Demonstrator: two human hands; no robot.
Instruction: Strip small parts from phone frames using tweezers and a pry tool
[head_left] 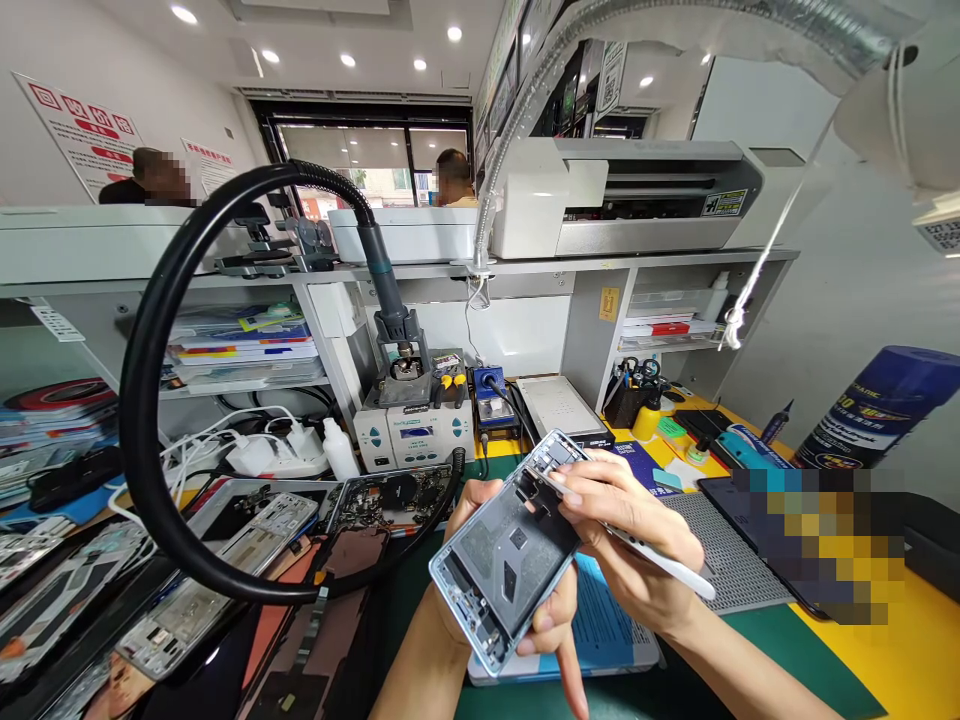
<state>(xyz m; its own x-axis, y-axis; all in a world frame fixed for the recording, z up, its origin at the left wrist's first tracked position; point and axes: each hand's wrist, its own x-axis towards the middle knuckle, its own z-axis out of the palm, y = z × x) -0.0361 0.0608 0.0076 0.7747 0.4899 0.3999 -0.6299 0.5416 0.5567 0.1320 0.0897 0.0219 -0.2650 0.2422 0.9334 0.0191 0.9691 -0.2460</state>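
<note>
My left hand (553,618) is closed around an opened phone frame (510,555), held tilted above the work mat. Its inside faces up, showing a grey battery area, a dark strip at the lower end and small parts at the top. In my right hand (637,530) is a slim white tool (679,573) with a rounded rear end. The tool's front tip lies hidden at my fingertips, which touch the upper right of the frame. Below the phone, a blue and white box (611,625) rests on the green mat (795,665).
Disassembled phone frames (225,580) and a circuit board (397,495) lie at left. A thick black hose (135,400) arches over them from a soldering station (412,435). At right are a perforated grey mat (739,560), a dark phone (750,520) and a spray can (877,410).
</note>
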